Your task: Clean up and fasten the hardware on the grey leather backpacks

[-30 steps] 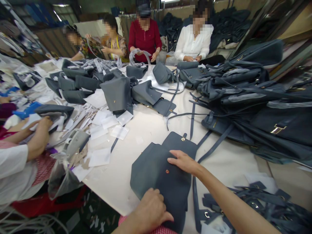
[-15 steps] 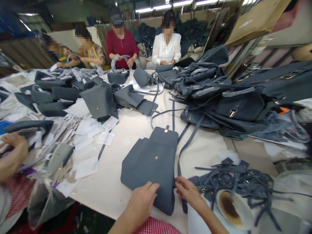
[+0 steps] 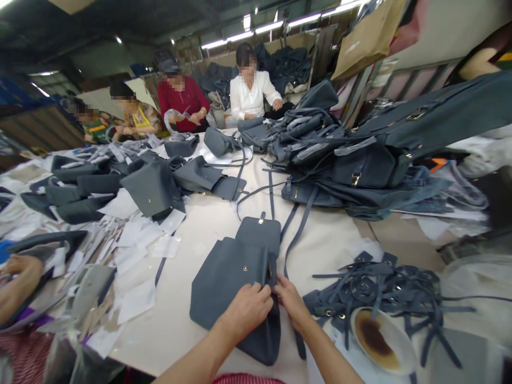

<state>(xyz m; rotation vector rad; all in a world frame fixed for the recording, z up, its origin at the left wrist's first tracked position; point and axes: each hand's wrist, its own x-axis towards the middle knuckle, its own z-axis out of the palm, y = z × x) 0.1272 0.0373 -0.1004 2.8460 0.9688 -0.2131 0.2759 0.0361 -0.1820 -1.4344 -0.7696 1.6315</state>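
A dark blue-grey backpack lies on the table with its flap folded out away from me. A small gold fitting sits on its front panel. My left hand is closed on the bag's right edge, fingers curled over the front panel. Close beside it, my right hand pinches the same edge from the other side; the fingertips are partly hidden by the fold. Between the hands, the edge stands raised and slightly parted. Straps run from the bag along its right side.
To my right lie a heap of straps with metal rings and a white dish with brown liquid. Bags are piled at the back right and left. Paper pieces cover the left side. Several people sit around the table.
My left hand has moved right and up to the bag's edge, now close to my right hand. That edge has lifted and opened. The camera view has shifted.
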